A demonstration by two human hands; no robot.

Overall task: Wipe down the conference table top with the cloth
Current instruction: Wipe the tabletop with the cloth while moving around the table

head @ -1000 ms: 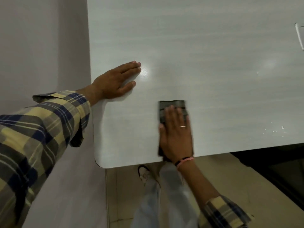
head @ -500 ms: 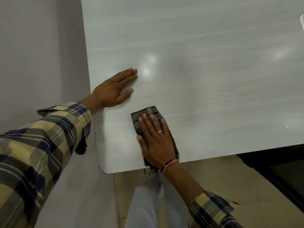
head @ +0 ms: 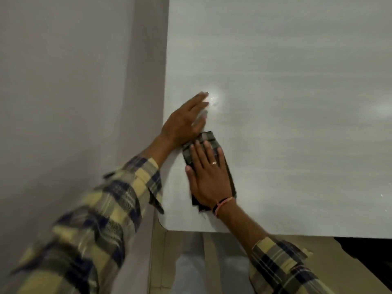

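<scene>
Folded cloth (head: 209, 139) long axis near-to-far, tilted left, right hand (head: 210, 177) flat atop, left hand (head: 184, 122) flat on table top (head: 297, 102), touching cloth's far corner

A dark checked cloth (head: 209, 139), folded into a flat pad, lies near the pale grey surface's (head: 286, 102) rounded near-left corner, mostly covered.

Room lighting is dim and even. An overhead source produces 1 bright glare spot on the surface (head: 275, 81). The left sleeve (head: 95, 219) shows motion blur. Straight edges bow toward the frame borders.
</scene>
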